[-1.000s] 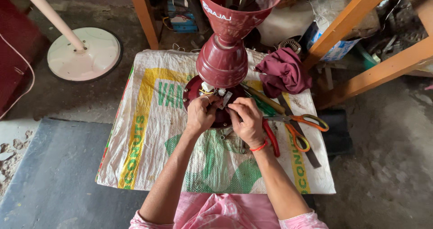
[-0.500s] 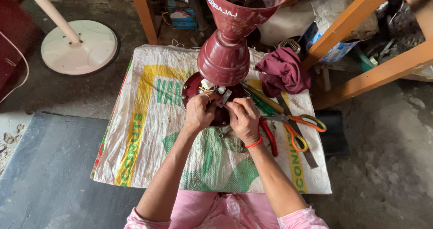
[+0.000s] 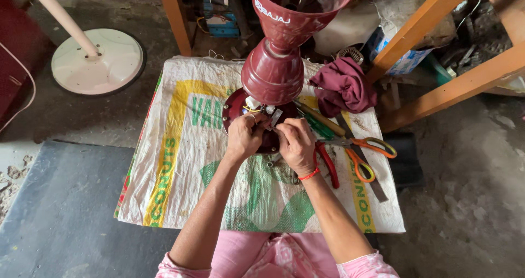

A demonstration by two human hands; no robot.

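Observation:
A dark red ceiling-fan motor (image 3: 236,109) lies on a printed woven sack (image 3: 175,163), with its red canopy cups (image 3: 276,64) standing up on the rod. Both my hands work at the motor's top where small wires and a white part show. My left hand (image 3: 244,137) pinches something small at the wiring. My right hand (image 3: 297,144), a red band at its wrist, pinches close beside it. What the fingers hold is too small to tell.
Right of my hands lie orange-handled scissors (image 3: 363,149), red-handled pliers (image 3: 327,163), a screwdriver (image 3: 320,119) and a maroon cloth (image 3: 344,89). Orange wooden legs (image 3: 432,97) stand at the right. A white round stand base (image 3: 98,62) with a pole sits on the floor at left.
The view has shifted slightly downward and left. My hands stay at the fan's wiring with only small finger movements.

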